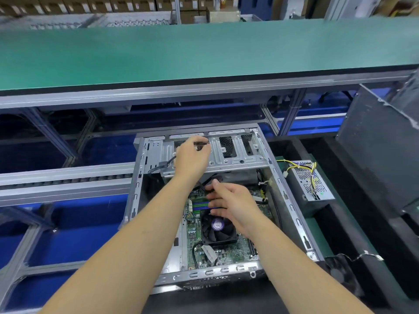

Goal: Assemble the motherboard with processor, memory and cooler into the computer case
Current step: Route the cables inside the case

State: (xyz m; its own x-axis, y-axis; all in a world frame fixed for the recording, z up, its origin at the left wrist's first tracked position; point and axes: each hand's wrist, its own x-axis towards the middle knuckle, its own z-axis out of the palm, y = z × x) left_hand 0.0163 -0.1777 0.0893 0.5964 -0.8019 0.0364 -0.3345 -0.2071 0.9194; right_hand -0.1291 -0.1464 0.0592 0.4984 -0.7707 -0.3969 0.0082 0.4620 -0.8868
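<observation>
An open grey computer case (292, 207) lies in front of me. Inside it sits the green motherboard (229, 252) with a black cooler fan (217, 230) and blue memory slots (199, 205). My left hand (191, 158) is over the silver drive cage (235, 155) at the far end and pinches a small black connector (200, 145). My right hand (233, 203) hovers above the memory slots, its thumb and fingers around a black cable plug (204, 188). The processor is hidden under the cooler.
A silver power supply (310, 182) with yellow and black wires lies right of the case. A dark case side panel (376, 141) leans at the far right. A green conveyor belt (204, 53) runs across behind. Roller rails (63, 177) extend to the left.
</observation>
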